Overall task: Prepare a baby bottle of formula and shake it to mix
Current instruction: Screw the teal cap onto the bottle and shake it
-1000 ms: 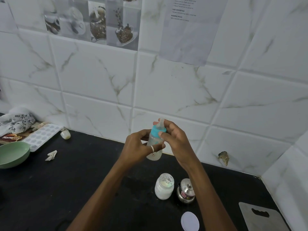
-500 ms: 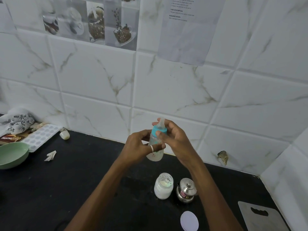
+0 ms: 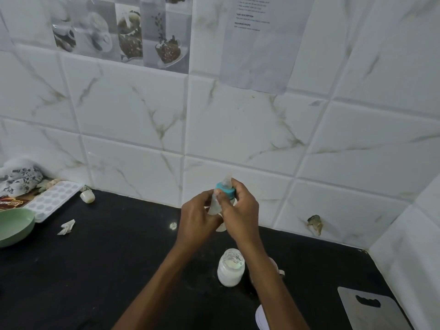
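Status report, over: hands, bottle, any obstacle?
Left hand grips baby bottle body. Right hand pinches teal collar. Open powder jar on counter beneath forearms.

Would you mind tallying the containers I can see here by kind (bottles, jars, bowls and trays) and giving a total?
baby bottle: 1
powder jar: 1
green bowl: 1
ice tray: 1
Total: 4

"TASK DESCRIPTION" on wall sheet [image 3: 262, 55]
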